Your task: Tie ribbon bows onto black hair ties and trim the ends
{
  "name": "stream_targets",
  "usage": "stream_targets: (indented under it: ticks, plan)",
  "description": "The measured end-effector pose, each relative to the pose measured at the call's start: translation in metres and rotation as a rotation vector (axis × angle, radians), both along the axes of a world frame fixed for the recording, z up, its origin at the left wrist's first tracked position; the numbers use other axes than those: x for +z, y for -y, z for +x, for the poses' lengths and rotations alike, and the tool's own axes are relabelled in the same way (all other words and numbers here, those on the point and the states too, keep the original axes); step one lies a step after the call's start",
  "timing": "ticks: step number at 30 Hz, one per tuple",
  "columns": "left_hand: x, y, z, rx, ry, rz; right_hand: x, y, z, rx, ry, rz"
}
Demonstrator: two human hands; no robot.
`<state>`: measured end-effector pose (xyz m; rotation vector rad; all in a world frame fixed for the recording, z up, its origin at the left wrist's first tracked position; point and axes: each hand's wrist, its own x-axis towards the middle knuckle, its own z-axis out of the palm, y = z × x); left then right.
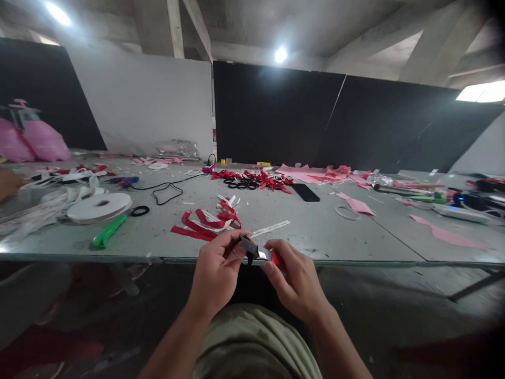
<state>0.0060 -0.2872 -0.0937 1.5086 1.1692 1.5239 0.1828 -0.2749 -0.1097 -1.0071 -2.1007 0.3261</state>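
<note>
My left hand [216, 268] and my right hand [294, 276] meet at the table's near edge. Between their pinched fingers they hold a short strip of shiny ribbon or tape [256, 250], with a red piece [276, 259] showing by my right fingers. A small black bit hangs under the strip. Just beyond my hands lies a pile of red ribbon loops [207, 221] and a white paper strip [271, 228] on the grey table [315, 231].
A white tape roll [98, 207], a green cutter [108, 231], a black hair tie [139, 211] and a black cable [168, 192] lie at left. Red bows and black rings [252, 180], a phone [305, 192], pink paper scraps [357, 204] and a glue gun [124, 181] sit further back.
</note>
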Motion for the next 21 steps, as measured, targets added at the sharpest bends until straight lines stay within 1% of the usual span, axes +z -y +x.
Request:
stream_targets:
  ticks: [5,10,15,17,21]
  plan:
    - [-0.0004,0.0014,-0.0002,0.048,-0.086,0.047,0.0027,-0.0006,0.0001,-0.061,0.076,0.033]
    - [0.0011,0.0025,-0.0004,0.066,-0.156,0.11,0.0013,-0.0009,-0.0004,-0.085,0.077,0.057]
    - [0.0014,0.002,-0.0014,0.072,-0.187,0.128,0.0017,-0.0023,0.0013,-0.14,0.081,0.101]
    - [0.0006,0.0019,-0.0015,0.062,-0.177,0.121,0.0021,-0.0028,0.0022,-0.146,0.084,0.113]
    - [-0.0011,0.0018,-0.0013,-0.047,-0.033,0.065,0.0018,-0.0037,0.003,-0.144,0.084,0.11]
